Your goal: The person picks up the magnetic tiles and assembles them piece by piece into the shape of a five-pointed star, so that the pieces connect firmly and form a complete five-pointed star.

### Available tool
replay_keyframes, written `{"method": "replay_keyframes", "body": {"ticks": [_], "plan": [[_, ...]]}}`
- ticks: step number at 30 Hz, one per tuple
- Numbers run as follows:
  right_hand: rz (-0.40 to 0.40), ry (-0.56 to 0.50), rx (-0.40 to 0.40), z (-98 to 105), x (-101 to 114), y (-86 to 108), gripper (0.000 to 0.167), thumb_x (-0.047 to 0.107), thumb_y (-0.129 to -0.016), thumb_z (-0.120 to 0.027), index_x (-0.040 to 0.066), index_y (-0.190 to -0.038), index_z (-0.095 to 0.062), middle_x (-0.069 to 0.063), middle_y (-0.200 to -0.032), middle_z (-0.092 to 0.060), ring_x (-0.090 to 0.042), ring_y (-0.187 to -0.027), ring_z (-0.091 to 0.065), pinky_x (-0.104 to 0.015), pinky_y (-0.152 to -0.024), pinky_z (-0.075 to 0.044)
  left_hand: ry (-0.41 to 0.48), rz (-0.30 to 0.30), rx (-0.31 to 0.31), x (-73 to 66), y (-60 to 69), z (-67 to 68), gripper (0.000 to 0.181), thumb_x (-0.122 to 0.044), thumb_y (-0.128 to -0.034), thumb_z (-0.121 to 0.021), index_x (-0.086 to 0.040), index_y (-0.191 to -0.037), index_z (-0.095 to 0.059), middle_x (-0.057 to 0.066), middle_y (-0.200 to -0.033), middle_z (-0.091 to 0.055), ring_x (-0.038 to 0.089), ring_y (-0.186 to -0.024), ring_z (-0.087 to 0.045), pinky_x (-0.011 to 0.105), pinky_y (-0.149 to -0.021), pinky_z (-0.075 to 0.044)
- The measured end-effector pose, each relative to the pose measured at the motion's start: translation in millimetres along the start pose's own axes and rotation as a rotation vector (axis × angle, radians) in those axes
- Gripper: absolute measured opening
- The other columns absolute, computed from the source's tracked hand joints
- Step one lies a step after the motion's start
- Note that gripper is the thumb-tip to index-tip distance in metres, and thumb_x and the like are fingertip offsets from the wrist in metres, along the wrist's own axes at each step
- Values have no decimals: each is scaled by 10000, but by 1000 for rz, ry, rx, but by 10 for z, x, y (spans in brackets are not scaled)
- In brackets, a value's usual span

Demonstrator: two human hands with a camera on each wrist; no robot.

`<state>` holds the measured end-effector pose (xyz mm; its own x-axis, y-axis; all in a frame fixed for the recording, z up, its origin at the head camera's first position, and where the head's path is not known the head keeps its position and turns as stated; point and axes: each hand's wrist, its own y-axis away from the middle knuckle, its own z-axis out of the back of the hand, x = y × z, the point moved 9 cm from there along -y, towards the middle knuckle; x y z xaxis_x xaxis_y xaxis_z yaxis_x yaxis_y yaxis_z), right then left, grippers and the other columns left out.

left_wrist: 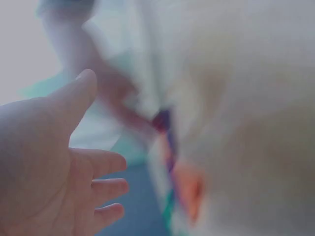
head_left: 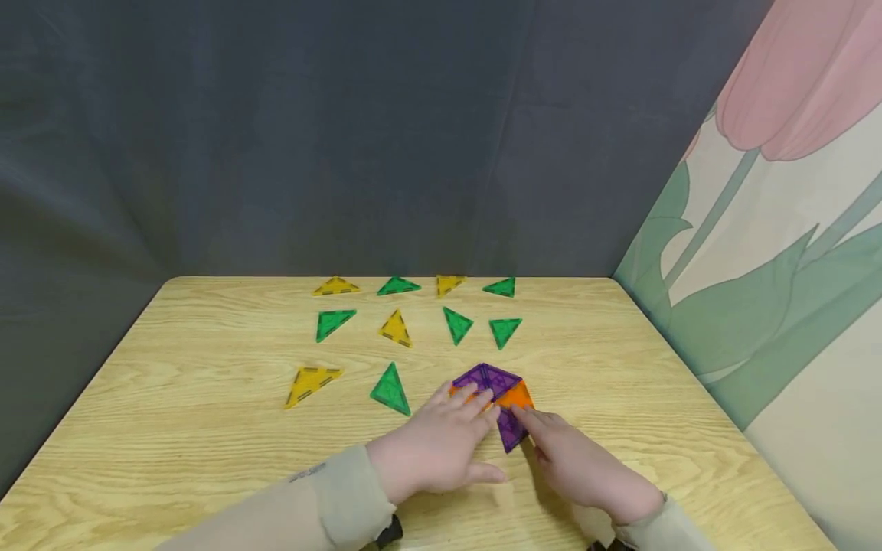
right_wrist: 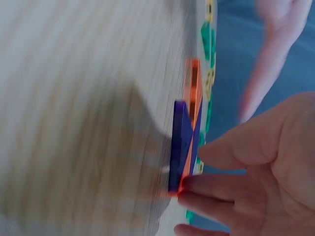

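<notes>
Purple and orange translucent triangular tiles lie edge to edge on the table. Two purple tiles [head_left: 498, 376] form the far part, an orange tile [head_left: 522, 393] sits to the right, and another purple tile [head_left: 511, 433] points toward me. My left hand [head_left: 441, 440] hovers flat with spread fingers above the left part, covering some of it; in the left wrist view its palm [left_wrist: 44, 172] holds nothing. My right hand [head_left: 586, 467] reaches in from the right with extended fingers. In the right wrist view its fingertips [right_wrist: 189, 189] touch the edge of the tile group.
Loose green and yellow triangles lie beyond and left of the group, among them a green triangle [head_left: 391, 390] and a yellow triangle [head_left: 308, 385]. A dark curtain [head_left: 386, 138] hangs behind the wooden table [head_left: 207, 459]. A tulip-patterned surface [head_left: 779, 229] stands on the right.
</notes>
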<state>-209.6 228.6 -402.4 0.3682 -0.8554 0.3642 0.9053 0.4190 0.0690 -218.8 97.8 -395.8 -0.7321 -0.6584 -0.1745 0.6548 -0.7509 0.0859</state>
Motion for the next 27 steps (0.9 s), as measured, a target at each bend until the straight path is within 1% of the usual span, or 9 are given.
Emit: {"method": "replay_keyframes", "body": {"ticks": [3, 6, 9, 12, 16, 19, 21, 24, 27], "plan": [[-2, -42, 35, 12, -134, -75, 575, -74, -951, -518, -9, -1503, -371, -235, -1453, -447, -401, -1326, -424, -565, -1062, -376, 40, 104, -52, 369, 310, 280, 841, -697, -939, -381, -145, -1566, -284, 51, -1627, -124, 266, -1490, -62, 503, -1186, -2], [-5, -47, 74, 33, -279, -139, 574, -97, -943, -493, 12, -1498, -396, -207, -1500, -402, -404, -1360, -381, -566, -1082, -346, 53, 202, -93, 761, 654, 435, 835, -687, -946, -382, -137, -1566, -282, 61, -1628, -110, 287, -1489, -51, 529, -1182, -1], [6, -35, 97, 63, -382, -194, 578, -120, -920, -487, 37, -1475, -452, -193, -1512, -394, -416, -1363, -373, -579, -1078, -343, 68, 276, -114, 1080, 963, 448, 877, -726, -929, -342, -114, -1556, -309, 76, -1629, -135, 316, -1487, -70, 571, -1176, -31], [13, -36, 112, 107, -399, -240, 557, -119, -914, -485, 40, -1448, -495, -192, -1500, -413, -422, -1364, -370, -592, -1077, -335, 93, 322, -133, 1308, 1206, 410, 922, -766, -905, -307, -101, -1542, -344, 93, -1622, -178, 354, -1479, -105, 616, -1160, -59], [79, -12, 67, 269, -162, -301, 533, -100, -941, -522, 35, -1455, -482, -196, -1510, -396, -426, -1366, -365, -589, -1060, -357, 109, 383, -156, 1536, 1452, 398, 925, -770, -898, -331, -94, -1528, -375, 118, -1609, -221, 400, -1463, -140, 664, -1132, -80], [167, 5, 21, 393, 199, -401, 578, -79, -949, -566, 78, -1490, -441, -153, -1544, -357, -390, -1384, -353, -561, -1055, -379, 99, 426, -152, 1680, 1577, 397, 910, -749, -905, -376, -81, -1524, -379, 136, -1603, -234, 422, -1453, -160, 684, -1118, -96], [256, 28, 17, 399, 466, -506, 608, -83, -943, -579, 95, -1503, -424, -124, -1555, -344, -359, -1392, -354, -534, -1054, -395, 96, 437, -138, 1758, 1608, 361, 864, -703, -924, -433, -79, -1519, -388, 144, -1596, -252, 431, -1446, -176, 690, -1113, -107], [384, 102, 30, 288, 790, -725, 623, -103, -933, -563, 120, -1501, -435, -95, -1553, -356, -305, -1389, -375, -464, -1047, -429, 87, 408, -112, 1854, 1560, 249, 712, -550, -977, -520, -95, -1514, -407, 140, -1583, -288, 439, -1434, -210, 696, -1106, -131], [482, 196, 56, 96, 1003, -1004, 678, -154, -900, -535, 162, -1495, -456, -81, -1552, -366, -263, -1385, -388, -412, -1057, -429, 66, 356, -104, 1946, 1453, 156, 528, -282, -1015, -562, -112, -1500, -438, 132, -1567, -329, 432, -1423, -249, 688, -1103, -171]]}}
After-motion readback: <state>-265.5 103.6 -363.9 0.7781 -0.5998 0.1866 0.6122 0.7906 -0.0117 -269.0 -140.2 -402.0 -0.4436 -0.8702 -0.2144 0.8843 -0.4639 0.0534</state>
